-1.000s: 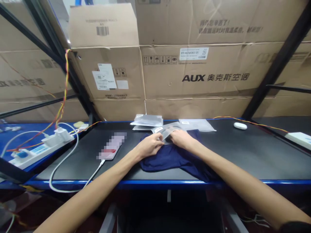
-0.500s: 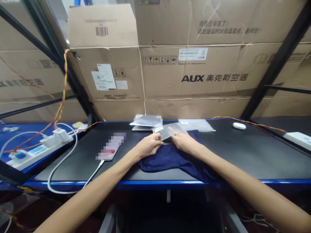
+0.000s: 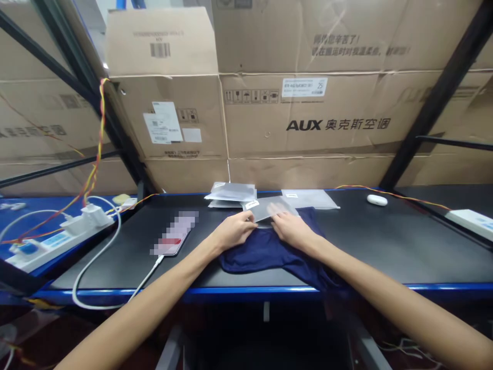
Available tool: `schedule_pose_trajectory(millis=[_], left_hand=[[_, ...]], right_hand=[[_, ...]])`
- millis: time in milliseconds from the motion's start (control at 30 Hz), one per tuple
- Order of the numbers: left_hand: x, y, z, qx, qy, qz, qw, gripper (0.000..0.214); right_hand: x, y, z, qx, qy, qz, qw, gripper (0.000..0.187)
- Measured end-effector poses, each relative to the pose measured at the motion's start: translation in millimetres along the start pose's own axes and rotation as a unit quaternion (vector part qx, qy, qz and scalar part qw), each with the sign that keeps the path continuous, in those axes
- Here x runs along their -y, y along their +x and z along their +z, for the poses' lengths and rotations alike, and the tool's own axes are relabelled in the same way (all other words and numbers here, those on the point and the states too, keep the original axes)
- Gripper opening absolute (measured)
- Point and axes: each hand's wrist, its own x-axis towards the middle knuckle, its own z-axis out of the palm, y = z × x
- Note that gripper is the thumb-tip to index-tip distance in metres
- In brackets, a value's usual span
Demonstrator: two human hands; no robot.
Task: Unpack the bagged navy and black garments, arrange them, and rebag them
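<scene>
A translucent frosted plastic bag (image 3: pixel 264 208) with a small white label lies tilted over a dark navy cloth garment (image 3: pixel 252 257) on the black tabletop. The fingers of my left hand (image 3: pixel 236 230) are closed on the bag's near left edge. At its near right side my right hand (image 3: pixel 293 230) has curled fingers gripping the bag; a pale, skin-coloured blur shows through the film just beyond them. Both hands rest over the garment, which spreads beneath them and hangs toward the table's front edge on the right.
Frosted bags (image 3: pixel 233 192) are stacked behind my left hand, and another bag (image 3: pixel 318 199) lies back right. A phone (image 3: pixel 177 234) charges by a white cable on the left. Power strips (image 3: pixel 57 239) and a white case (image 3: pixel 377 200) lie about. Cardboard (image 3: pixel 308 139) walls the back.
The fingers of my right hand have shifted slightly at the bag's near edge. My left hand keeps its hold, and the garment lies almost as before. The whole view has moved a little.
</scene>
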Motion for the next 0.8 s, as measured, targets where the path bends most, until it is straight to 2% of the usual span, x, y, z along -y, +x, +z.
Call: schedule_pose_trajectory(millis=[200, 333, 400, 467, 533, 567, 600, 667, 800], left_hand=[[-0.3, -0.3, -1.2, 0.019, 0.01, 0.02, 1.0, 0.025], [-1.7, -0.9, -3.5, 0.01, 0.025, 0.011, 1.0, 0.022], [-2.8, -1.1, -4.2, 0.001, 0.031, -0.007, 1.0, 0.021], [-3.9, -1.0, -4.5, -0.014, 0.039, -0.025, 0.999, 0.027], [-4.6, -0.7, -4.6, -0.024, 0.052, -0.024, 0.998, 0.03], [-4.7, -0.4, -4.7, -0.026, 0.059, -0.021, 0.998, 0.029], [-4.7, -0.1, -4.8, -0.029, 0.066, -0.019, 0.997, 0.027], [-4.2, 0.3, -5.3, -0.033, 0.075, -0.028, 0.996, 0.025], [-2.5, 0.1, -6.9, -0.04, 0.087, -0.074, 0.993, 0.019]], right_hand=[[3.4, 10.3, 1.2, -0.002, -0.008, 0.027, 1.0, 0.051], [-1.7, 1.8, -6.8, -0.01, 0.025, -0.021, 0.999, 0.036], [-12.7, -11.6, -13.0, -0.023, 0.065, -0.068, 0.995, 0.036], [-28.9, -26.2, -18.8, -0.069, 0.2, -0.114, 0.971, 0.031], [-48.0, -38.1, -22.5, -0.123, 0.281, -0.069, 0.949, 0.027], [-57.5, -42.4, -23.2, -0.152, 0.285, -0.046, 0.945, 0.025], [-66.3, -45.6, -23.2, -0.178, 0.272, -0.039, 0.945, 0.023], [-80.5, -49.4, -21.0, -0.188, 0.197, -0.06, 0.96, 0.024], [-89.9, -50.8, -11.4, -0.136, 0.02, -0.119, 0.983, 0.034]])
